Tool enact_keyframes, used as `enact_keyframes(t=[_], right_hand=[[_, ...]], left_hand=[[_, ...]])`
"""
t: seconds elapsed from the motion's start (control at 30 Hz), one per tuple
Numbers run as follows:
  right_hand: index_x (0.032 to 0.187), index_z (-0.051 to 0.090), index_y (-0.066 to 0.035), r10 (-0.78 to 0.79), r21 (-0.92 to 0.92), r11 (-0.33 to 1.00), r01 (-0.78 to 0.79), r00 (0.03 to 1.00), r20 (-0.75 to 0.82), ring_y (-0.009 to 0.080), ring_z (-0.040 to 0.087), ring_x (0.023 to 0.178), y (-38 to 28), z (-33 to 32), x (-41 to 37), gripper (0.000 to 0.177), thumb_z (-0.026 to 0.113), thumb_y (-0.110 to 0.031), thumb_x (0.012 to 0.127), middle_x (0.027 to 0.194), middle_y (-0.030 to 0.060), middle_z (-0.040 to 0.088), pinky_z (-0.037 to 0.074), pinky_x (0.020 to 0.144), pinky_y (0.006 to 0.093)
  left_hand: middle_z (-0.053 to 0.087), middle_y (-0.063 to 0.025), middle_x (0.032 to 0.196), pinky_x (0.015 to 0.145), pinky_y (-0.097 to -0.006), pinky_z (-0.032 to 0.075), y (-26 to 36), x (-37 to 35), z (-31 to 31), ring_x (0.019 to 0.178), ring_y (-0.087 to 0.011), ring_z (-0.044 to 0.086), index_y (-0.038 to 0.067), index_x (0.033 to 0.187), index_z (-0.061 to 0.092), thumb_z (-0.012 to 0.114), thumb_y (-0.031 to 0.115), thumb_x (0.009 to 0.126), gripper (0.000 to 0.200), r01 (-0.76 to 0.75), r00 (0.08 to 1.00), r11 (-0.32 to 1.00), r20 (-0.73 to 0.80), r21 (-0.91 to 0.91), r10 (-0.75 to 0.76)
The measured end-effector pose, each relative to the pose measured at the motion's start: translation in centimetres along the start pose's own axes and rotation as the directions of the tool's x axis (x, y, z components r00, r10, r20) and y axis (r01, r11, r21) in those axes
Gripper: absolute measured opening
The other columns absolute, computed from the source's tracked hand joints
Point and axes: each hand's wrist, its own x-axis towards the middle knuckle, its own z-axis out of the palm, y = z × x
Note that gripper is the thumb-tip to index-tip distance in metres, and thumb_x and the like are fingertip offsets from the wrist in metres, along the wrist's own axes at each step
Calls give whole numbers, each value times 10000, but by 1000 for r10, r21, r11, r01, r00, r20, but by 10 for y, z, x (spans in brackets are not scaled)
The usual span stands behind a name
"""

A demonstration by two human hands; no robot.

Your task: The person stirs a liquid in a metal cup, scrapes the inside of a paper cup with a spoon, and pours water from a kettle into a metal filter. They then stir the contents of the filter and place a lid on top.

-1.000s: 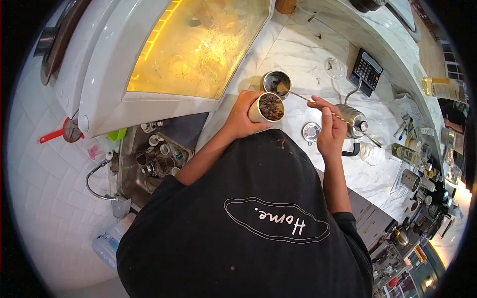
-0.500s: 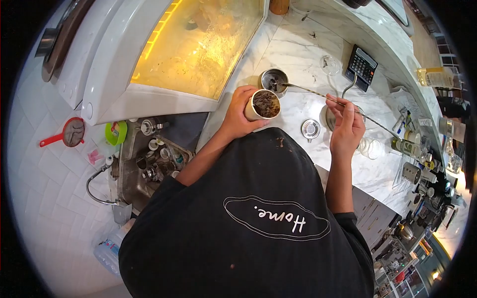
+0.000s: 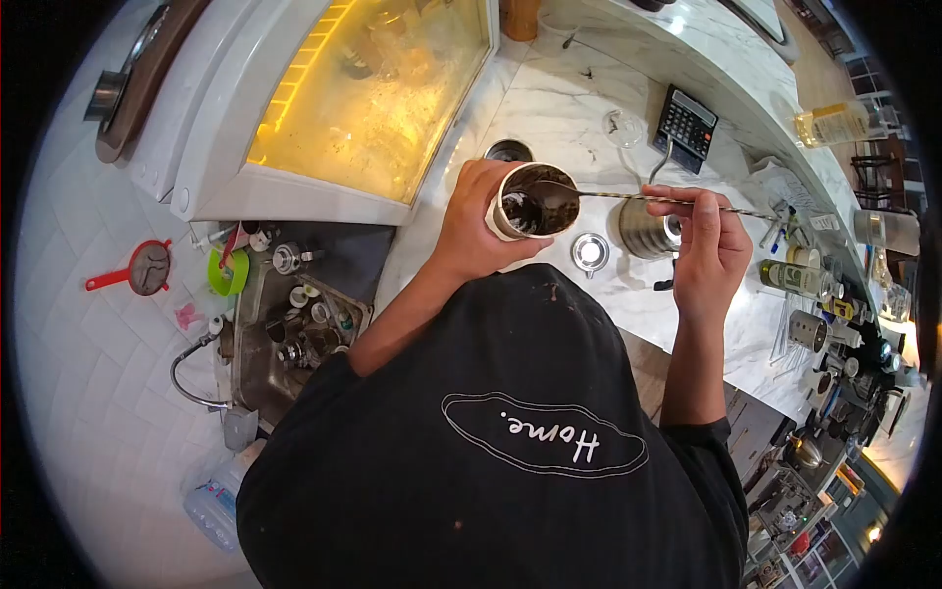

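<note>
My left hand (image 3: 471,221) is wrapped round a pale cup (image 3: 503,218) whose open mouth faces me. Dark, wet-looking matter lines the inside of the cup. Between its closed fingers my right hand (image 3: 708,240) holds a long twisted bar spoon (image 3: 628,196), and the spoon's bowl is inside the cup mouth. Partly hidden behind the cup and my left hand, a round metal container (image 3: 508,150) stands on the marble counter. A metal pitcher (image 3: 643,231) with a curved handle stands behind the spoon, beside my right hand. Nearer me lies a small round strainer (image 3: 590,253).
At the left is a sink (image 3: 263,339) with dishes, below a lit glass-front case (image 3: 373,93). A black calculator (image 3: 687,126) and a clear glass (image 3: 623,128) are at the back. Bottles, including a green-labelled one (image 3: 790,278), line the right side.
The spoon's tip has moved from the round metal container into the cup. The cup appears larger and nearer, now in front of part of the container. My right hand has shifted slightly right and down.
</note>
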Motion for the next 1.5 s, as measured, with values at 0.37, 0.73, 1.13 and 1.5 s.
enact_keyframes(t=[0.37,0.73,1.13,1.5], right_hand=[[1090,699,95,-174,-20,985,172,975,-136,228,725,942,-3,-24,-8,354,439,-145,1103,962,156,774,526,990,398],[1030,747,33,-199,-370,913,172,979,-38,240,747,882,96,47,-14,195,590,-82,1023,940,124,780,547,934,378],[1007,735,2,-408,-573,682,454,887,218,261,746,926,103,96,-25,83,676,2,948,979,121,760,517,1005,464],[1058,733,7,-412,-604,666,437,891,189,256,746,952,103,116,-34,124,658,3,959,986,131,763,496,1027,463]], left_hand=[[555,-146,1194,981,-402,478,-16,-25,1,1128,-306,587,26,1264,562,910,172,639,731,100,990,993,-107,58,-94],[544,-152,1389,1092,-425,426,-71,-73,-9,1295,-335,533,29,1272,640,931,251,624,744,269,954,954,96,136,-282],[569,-165,1405,1094,-426,427,-91,-56,-14,1276,-336,538,45,1286,650,943,259,598,777,173,948,982,258,76,-187],[597,-161,1368,1083,-434,428,-105,-54,-20,1251,-348,530,68,1283,662,938,306,594,779,105,937,993,330,54,-117]])
